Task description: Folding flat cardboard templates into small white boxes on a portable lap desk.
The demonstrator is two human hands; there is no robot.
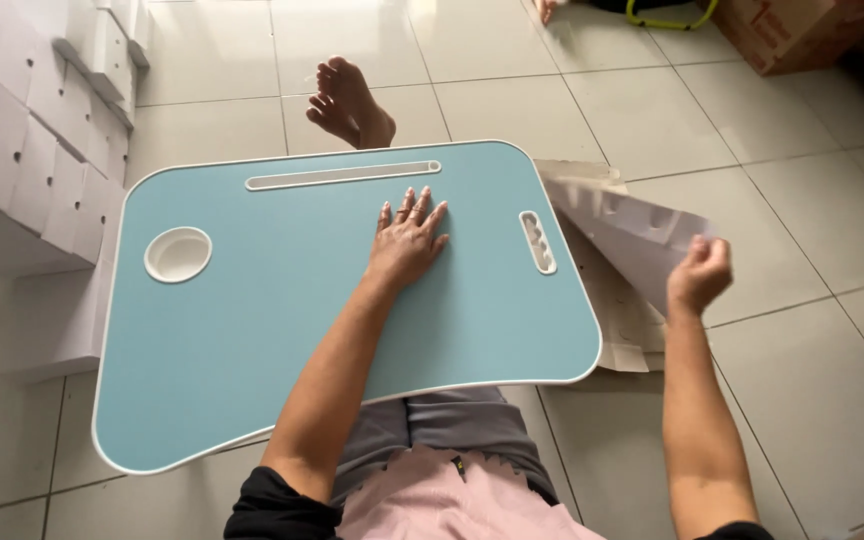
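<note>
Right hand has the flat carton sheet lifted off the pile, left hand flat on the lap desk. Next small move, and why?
Probably swing the white cardboard sheet over onto the blue lap desk. The right hand pinches its edge above the pile of flat sheets on the floor, beside the desk, while the left hand rests open on the bare surface, so it should shift aside to make room.

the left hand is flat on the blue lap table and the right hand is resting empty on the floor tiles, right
Not quite. In the head view the right hand is not empty on the tiles: it is raised beside the table, holding a flat white cardboard sheet. The left hand does lie flat on the blue lap table.
</note>
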